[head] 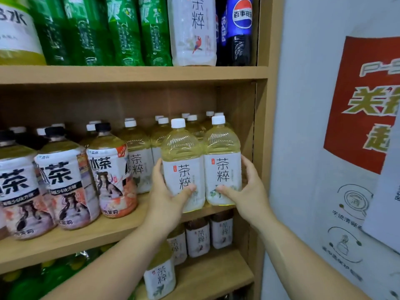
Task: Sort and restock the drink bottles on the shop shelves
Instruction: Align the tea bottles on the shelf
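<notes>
Two pale yellow tea bottles with white caps and white labels stand side by side at the front right of the middle shelf (65, 241). My left hand (166, 198) grips the left tea bottle (183, 161), thumb across its label. My right hand (244, 191) grips the right tea bottle (223, 156) the same way, close to the shelf's right wall. Both bottles stand upright and touch each other. More bottles of the same tea (138, 152) stand in rows behind them.
Iced tea bottles with black caps (108, 169) fill the middle shelf's left. Green soda bottles (121, 31), a tall tea bottle and cola bottles (240, 29) stand above. Smaller tea bottles (199, 237) stand below. A wall with a red poster (363, 100) is on the right.
</notes>
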Available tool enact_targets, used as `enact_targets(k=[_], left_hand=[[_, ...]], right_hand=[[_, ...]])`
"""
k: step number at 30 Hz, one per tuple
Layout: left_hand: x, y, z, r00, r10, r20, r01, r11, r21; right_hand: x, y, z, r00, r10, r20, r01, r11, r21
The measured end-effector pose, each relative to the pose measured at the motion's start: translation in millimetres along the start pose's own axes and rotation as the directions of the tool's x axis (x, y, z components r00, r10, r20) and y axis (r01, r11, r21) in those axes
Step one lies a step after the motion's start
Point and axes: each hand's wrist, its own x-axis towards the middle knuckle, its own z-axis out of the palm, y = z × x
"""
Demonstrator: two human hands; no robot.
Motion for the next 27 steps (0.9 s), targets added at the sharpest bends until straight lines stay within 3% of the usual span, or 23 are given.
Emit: enact_targets(k=[12, 16, 21, 27], left_hand=[[18.8, -18.7, -6.6, 0.999, -0.027, 0.030, 0.022, 0.987, 0.159], [16.1, -21.0, -14.8, 0.996, -0.049, 0.068, 0.037, 0.985, 0.167], [19.9, -20.3, -12.0, 0.998, -0.049, 0.050, 0.039, 0.982, 0.187], [31.3, -21.4, -3.3, 0.996, -0.071, 0.045, 0.060, 0.975, 0.213]], right_hand=[[26.2, 25.1, -1.9, 0.999, 0.010, 0.050, -0.003, 0.991, -0.136], [28.2, 28.9, -3.6, 1.000, 0.019, -0.010, -0.021, 0.982, -0.186], [20.3, 36.9, 3.5, 0.979, -0.052, -0.195, -0.016, 0.943, -0.333], [23.4, 30.3, 20.1, 0.971, -0.023, -0.238, -0.095, 0.877, -0.472]])
